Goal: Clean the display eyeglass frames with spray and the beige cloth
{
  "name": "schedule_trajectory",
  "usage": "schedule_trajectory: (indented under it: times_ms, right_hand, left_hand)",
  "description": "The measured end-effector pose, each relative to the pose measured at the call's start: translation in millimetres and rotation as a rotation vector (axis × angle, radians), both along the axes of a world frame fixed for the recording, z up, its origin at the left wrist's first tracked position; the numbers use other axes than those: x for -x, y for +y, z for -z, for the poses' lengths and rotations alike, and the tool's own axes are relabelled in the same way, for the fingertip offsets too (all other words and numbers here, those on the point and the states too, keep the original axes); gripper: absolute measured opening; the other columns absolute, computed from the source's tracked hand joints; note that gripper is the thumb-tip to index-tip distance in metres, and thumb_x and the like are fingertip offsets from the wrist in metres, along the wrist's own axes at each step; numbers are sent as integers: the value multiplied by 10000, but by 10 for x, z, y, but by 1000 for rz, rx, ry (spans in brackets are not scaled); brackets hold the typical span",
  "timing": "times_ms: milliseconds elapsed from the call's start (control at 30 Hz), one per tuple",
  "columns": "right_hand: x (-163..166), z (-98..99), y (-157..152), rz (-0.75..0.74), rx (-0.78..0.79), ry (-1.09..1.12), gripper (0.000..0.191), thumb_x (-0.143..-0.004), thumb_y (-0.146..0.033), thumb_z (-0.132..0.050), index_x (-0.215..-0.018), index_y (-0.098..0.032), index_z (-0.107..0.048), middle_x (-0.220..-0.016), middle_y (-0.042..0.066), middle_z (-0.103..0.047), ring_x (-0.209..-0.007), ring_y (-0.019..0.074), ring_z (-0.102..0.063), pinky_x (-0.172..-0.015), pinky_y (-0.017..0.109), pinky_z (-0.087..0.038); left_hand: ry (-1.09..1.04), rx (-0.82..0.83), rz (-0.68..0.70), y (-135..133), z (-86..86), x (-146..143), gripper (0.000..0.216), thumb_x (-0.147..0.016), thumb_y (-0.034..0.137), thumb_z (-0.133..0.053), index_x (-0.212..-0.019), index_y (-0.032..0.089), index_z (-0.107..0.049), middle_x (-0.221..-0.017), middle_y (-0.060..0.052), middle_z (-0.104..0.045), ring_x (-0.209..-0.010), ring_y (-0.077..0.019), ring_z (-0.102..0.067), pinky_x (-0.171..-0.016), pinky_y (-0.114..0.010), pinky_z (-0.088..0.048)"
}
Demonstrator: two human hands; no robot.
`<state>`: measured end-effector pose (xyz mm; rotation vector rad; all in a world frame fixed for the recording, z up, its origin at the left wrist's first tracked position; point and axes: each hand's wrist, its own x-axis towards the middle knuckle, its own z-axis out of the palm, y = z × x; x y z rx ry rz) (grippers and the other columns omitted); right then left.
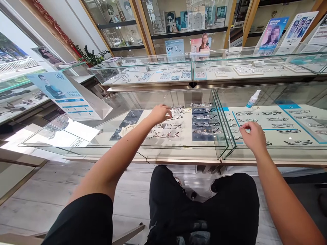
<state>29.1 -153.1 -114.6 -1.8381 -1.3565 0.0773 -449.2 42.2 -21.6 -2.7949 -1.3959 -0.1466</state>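
My left hand [161, 114] hovers over the left glass display case [122, 149], its fingers loosely apart with nothing visible in them. Several pairs of eyeglasses [168, 126] lie in rows beneath it. A crumpled cream cloth [126, 130] shows beside my left forearm, partly covered by it. My right hand [252, 134] is over the right glass case [276, 148], thumb and fingertips pinched together; what they hold, if anything, is too small to make out. Beyond that hand stands a white spray bottle [252, 99] with a blue label, upright.
Dark trays [205, 124] and blue-edged trays bear more glasses. At left, a folded blue-and-white sign [67, 97] stands on the glass. Another glass counter [153, 73] runs behind, with poster cards [273, 35] on top. A potted plant [93, 56] is at back left.
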Motion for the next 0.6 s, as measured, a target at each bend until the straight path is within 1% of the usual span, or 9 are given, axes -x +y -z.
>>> schedule_trajectory:
  times_ms: [133, 233, 433, 600]
  right_hand:
    - [20, -7, -9, 1, 9, -9, 143, -904, -405, -621, -853, -271, -628, -1060, 119, -751, -1065, 341, -649, -879, 469, -470]
    - [30, -2, -8, -6, -5, -24, 135, -907, -392, -624, -843, -273, -616, -1031, 115, -745, -1054, 337, -645, -880, 462, -468]
    - [39, 20, 0, -11, -17, -53, 147, -918, -398, -628, -838, -276, -610, -1013, 112, -740, -1046, 341, -641, -849, 444, -448]
    - [47, 26, 1, -22, -23, -73, 141, -923, -379, -612, -826, -277, -595, -984, 111, -733, -1018, 334, -631, -845, 442, -441]
  left_hand:
    - [47, 25, 14, 169, 40, -17, 230, -1026, 368, -700, -1074, 283, -909, -1457, -32, -825, -1419, -316, -647, -1183, -446, -522]
    - [78, 22, 3, 258, 47, -33, 251, -1030, 361, -679, -1100, 290, -909, -1417, -14, -844, -1429, -303, -668, -1184, -423, -531]
    - [135, 4, -43, 442, 41, -86, 265, -1032, 373, -681, -1145, 305, -911, -1364, -28, -862, -1353, -285, -727, -1180, -393, -527]
    - [162, -7, -95, 656, 32, -113, 266, -1033, 380, -695, -1168, 307, -912, -1357, -44, -864, -1339, -296, -726, -1170, -382, -522]
